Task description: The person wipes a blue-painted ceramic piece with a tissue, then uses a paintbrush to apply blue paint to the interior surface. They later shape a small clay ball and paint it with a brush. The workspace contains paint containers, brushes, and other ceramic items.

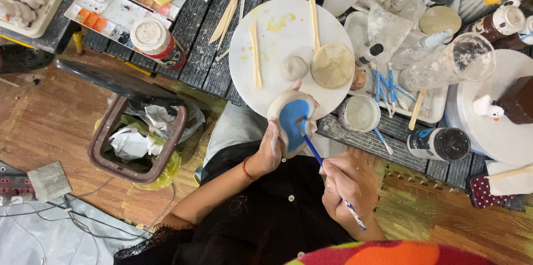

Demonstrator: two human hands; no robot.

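A round board (277, 48) lay on the table (194, 37), with a clay ball (293, 68) and, just right of it, a disc (332, 65) on it. At the board's near edge the left hand (270, 151) held a clay piece (292, 120); the right hand (350, 179), nearer and to the right, held a brush (327, 173) touching it. A bin (139, 137) stood on the floor to the left.

Free passage is afforded beyond the hands across the bare left part of the round white board (277, 37). Access ahead is obstructed by a clay ball (293, 68) and clay disc (332, 65); rightward, by a paint cup (360, 113) and brushes (388, 84).
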